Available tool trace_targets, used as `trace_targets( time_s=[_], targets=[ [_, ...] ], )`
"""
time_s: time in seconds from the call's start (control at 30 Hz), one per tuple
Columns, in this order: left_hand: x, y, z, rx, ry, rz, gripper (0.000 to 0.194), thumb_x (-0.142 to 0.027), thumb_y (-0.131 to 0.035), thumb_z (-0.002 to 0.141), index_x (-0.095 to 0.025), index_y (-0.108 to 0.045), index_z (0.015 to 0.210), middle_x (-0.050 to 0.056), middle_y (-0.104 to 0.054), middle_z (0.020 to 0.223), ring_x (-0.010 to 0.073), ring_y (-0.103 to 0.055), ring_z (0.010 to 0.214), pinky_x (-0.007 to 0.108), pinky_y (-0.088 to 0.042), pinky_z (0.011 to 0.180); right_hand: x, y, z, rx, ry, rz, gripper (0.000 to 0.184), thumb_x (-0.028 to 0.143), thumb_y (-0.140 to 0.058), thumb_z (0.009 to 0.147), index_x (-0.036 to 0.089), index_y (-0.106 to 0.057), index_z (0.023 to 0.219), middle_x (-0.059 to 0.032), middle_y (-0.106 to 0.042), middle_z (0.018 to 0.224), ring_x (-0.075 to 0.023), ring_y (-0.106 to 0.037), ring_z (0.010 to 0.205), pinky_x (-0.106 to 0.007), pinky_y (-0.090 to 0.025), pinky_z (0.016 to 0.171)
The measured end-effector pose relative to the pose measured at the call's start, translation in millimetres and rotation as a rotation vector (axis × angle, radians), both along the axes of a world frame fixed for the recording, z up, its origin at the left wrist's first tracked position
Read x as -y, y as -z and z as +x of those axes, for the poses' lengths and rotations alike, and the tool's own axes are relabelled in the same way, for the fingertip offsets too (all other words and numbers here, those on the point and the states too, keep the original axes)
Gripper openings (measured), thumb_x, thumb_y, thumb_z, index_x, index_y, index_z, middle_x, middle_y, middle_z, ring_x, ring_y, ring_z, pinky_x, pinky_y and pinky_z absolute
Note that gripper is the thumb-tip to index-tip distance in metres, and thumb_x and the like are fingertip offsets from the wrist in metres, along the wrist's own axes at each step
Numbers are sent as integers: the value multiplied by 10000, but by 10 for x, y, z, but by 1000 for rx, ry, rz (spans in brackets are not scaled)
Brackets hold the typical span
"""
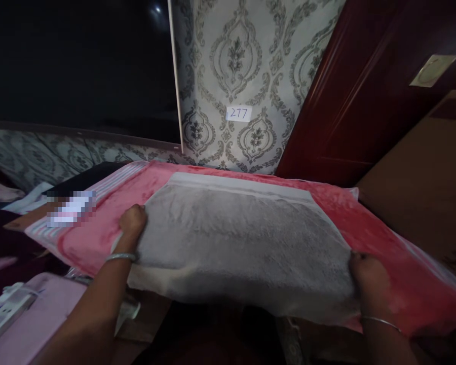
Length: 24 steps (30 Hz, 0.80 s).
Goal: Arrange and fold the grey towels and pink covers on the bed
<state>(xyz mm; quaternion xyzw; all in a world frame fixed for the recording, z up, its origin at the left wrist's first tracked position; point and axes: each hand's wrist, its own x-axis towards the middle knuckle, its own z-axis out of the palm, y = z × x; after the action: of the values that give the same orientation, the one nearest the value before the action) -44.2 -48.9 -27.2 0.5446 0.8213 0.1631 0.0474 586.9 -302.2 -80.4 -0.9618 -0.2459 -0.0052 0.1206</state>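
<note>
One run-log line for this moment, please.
left hand: gripping gray cloth by left edge; right hand: gripping its right edge; beneath: pink cloth; beyond: paper reading 277

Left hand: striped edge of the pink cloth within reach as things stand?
Probably yes: only a stretch of pink cloth seems to lie between the left hand and the striped edge. The hand is closed on the gray cloth, though, so it would likely need to let go first.
</note>
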Motion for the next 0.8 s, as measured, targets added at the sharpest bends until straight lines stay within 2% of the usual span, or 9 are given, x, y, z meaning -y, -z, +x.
trace_targets(
  time_s=[0.1,0.2,0.33,0.47,0.63,0.8],
  targets=[
    [-1,15,-17,-59,10,-23,545,-344,-311,1003,-34,-671,1272,286,-688,1239,401,-650,1177,461,-517,905,-16,-2,23,-89,16,-3,668,438,-210,1021,54,-655,1337,-287,-684,1220,-418,-667,1155,-475,-565,845],
    [-51,0,-52,-74,45,-38,545,-372,-313,1003,-51,-695,1222,271,-705,1205,389,-662,1152,452,-525,885,-71,-81,70,-123,12,-40,676,450,-232,1017,27,-651,1338,-294,-665,1259,-416,-646,1192,-485,-563,893],
    [-255,-85,-40,-64,86,-49,524,-398,-345,994,-74,-723,1156,260,-718,1187,374,-668,1139,430,-535,858,-278,-209,128,-135,12,-93,659,472,-270,1014,44,-695,1281,-273,-677,1256,-392,-650,1196,-457,-568,892],
    [-501,-176,69,-49,65,-33,481,-368,-365,989,-98,-729,1149,244,-722,1192,357,-673,1133,409,-540,831,-565,-265,131,-98,-70,-73,626,449,-273,1021,62,-711,1245,-265,-699,1218,-378,-674,1156,-441,-560,871],
    [-630,-125,135,-79,33,-14,488,-314,-346,989,-60,-686,1229,282,-702,1205,373,-676,1131,429,-535,850,-765,-197,163,-95,-68,-40,613,383,-248,1022,27,-653,1316,-291,-675,1242,-367,-648,1209,-421,-549,884],
    [-720,-75,81,-114,55,-40,487,-297,-345,978,-44,-710,1177,295,-709,1170,395,-677,1127,472,-531,880,-824,-65,327,-102,-48,-56,647,435,-211,1023,86,-627,1375,-281,-665,1267,-376,-641,1217,-454,-544,899]
  ],
)
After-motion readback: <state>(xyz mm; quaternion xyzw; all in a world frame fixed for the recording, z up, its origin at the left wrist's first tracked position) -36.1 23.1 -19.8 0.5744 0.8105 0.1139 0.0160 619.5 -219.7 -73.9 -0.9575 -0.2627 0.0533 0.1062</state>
